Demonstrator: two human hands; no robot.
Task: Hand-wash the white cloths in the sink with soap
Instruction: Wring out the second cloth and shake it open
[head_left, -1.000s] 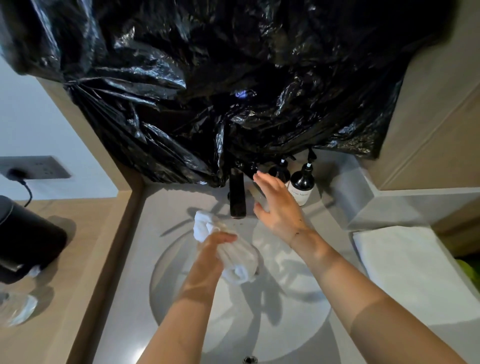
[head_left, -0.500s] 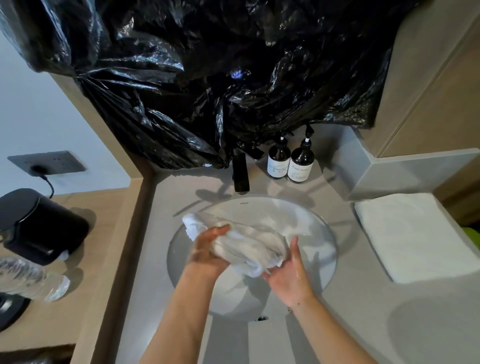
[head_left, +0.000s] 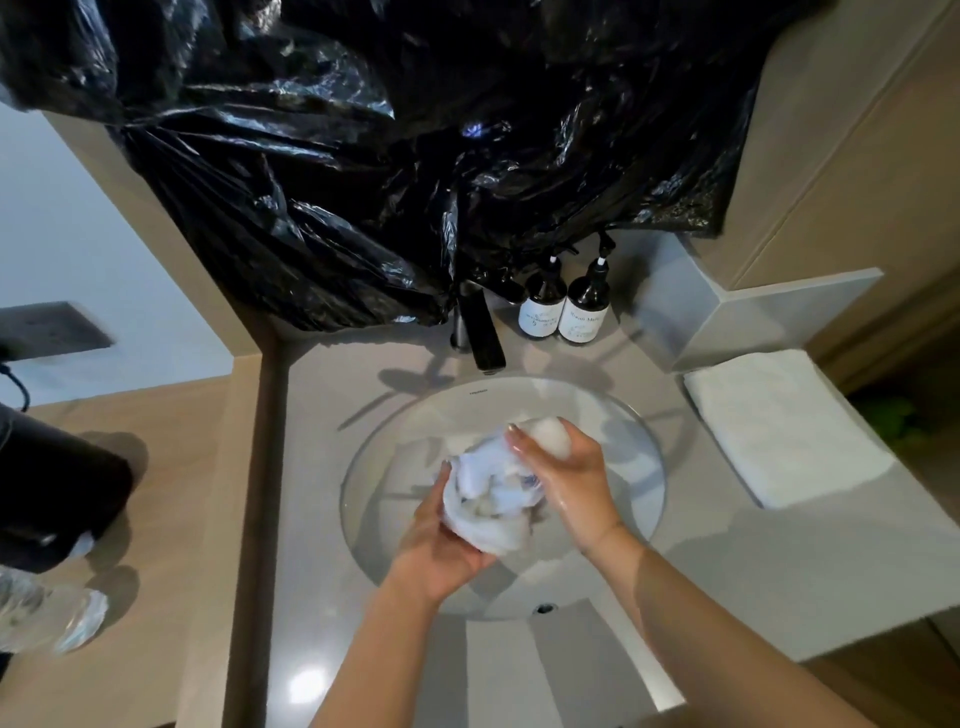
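Two hands, I see, grip one bunched cloth (head_left: 491, 499) over the sink (head_left: 641, 441): left hand (head_left: 441, 551) cupping beneath, right hand (head_left: 563, 473) clutching on top. Two bottles (head_left: 563, 312) stand at the counter's back edge, one towel (head_left: 779, 426) at right.

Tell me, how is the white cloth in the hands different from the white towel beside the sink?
The cloth is bunched into a wet-looking lump; the towel is folded flat and neat. The cloth is gripped by the left hand and right hand over the sink; the towel lies untouched on the counter. Both are white.
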